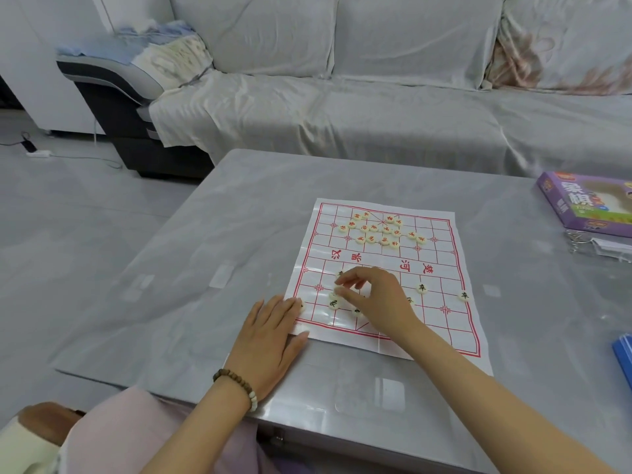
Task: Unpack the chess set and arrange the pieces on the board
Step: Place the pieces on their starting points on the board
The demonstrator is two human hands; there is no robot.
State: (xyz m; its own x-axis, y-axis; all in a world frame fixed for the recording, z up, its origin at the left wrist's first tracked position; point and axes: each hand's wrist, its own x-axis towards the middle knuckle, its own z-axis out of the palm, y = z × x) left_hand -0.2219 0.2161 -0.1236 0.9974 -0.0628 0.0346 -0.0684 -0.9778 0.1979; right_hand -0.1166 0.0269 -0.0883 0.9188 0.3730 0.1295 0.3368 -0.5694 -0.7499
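A paper Chinese chess board (441, 265) with red lines lies on the grey table. Several cream discs with red characters (379, 230) sit bunched on its far half. Black-lettered discs stand on the near half, two of them at the right (421, 288) (463, 295). My left hand (270, 336) lies flat, fingers straight, on the board's near left corner. My right hand (372, 295) hovers over the near-left squares with fingers curled down onto a cluster of black-lettered discs (333, 303); whether it pinches one is hidden.
The purple chess set box (588, 203) lies at the table's right edge, with a clear plastic bag (598, 248) beside it and a blue item (624, 360) nearer. A covered sofa (342, 107) stands beyond the table (205, 268).
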